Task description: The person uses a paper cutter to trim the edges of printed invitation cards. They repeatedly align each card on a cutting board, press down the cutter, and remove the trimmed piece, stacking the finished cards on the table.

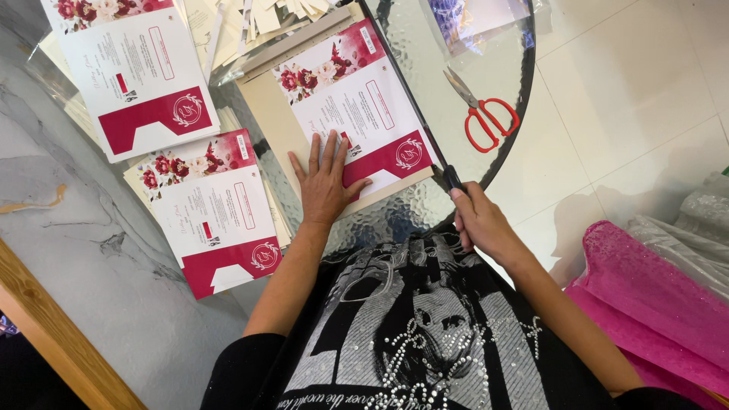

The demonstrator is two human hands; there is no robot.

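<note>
The left hand (325, 182) lay flat and open, fingers spread, pressing a printed card (353, 102) onto the beige base (275, 125) of a paper cutter. The right hand (480, 222) was closed around the black handle (451, 178) of the cutter's arm (402, 87), which ran along the card's right edge and looked lowered close to the base — whether fully down could not be told.

Judging by how things lay, the work was partway through. The card sat square on the base near the middle of the table, its right margin at the blade, so one edge at least was being trimmed. Two similar cards lay to the left: one (213, 209) just beside the cutter on a small pile of sheets, another (137, 72) farther up. Whether these were finished or waiting could not be told. A heap of pale offcuts (250, 19) at the top suggested a fair amount of trimming was already done.

Red-handled scissors (482, 114) lay closed on the table, well apart from both hands, to the right of the arm.

The surface was a round glass table (501, 61) with a dimpled texture and a dark rim. Around it ran pale floor tiles (623, 83) on the right and grey marbled flooring (83, 250) on the left, with a wooden edge (53, 334) at lower left. Pink fabric (645, 296) and some clear wrap lay at the right — near the person's right arm.
</note>
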